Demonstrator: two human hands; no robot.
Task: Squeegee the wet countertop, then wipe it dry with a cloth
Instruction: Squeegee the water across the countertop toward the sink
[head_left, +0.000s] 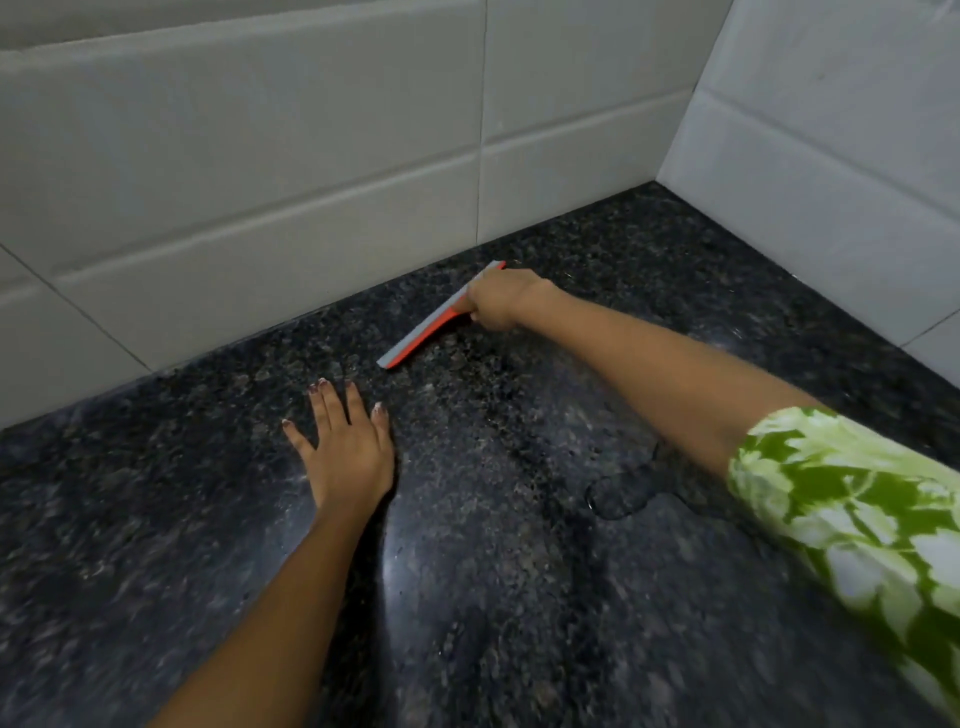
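While the left hand (347, 451) lies flat and open on the dark countertop (156, 545), the right hand (497, 305), closed around the squeegee (422, 332) at twelve o'clock by the wall, is apparently mid-squeegeeing; next, drag toward the puddle (621, 493) at four o'clock.

A red-and-grey squeegee (434, 322) lies blade-down on the dark speckled granite surface (493, 571), near the tiled back wall; a puddle (621, 493) glistens nearer.

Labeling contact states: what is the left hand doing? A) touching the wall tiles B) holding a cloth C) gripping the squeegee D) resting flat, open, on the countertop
D: the left hand lies palm-down with fingers spread on the dark countertop, empty, while the right hand holds the squeegee.
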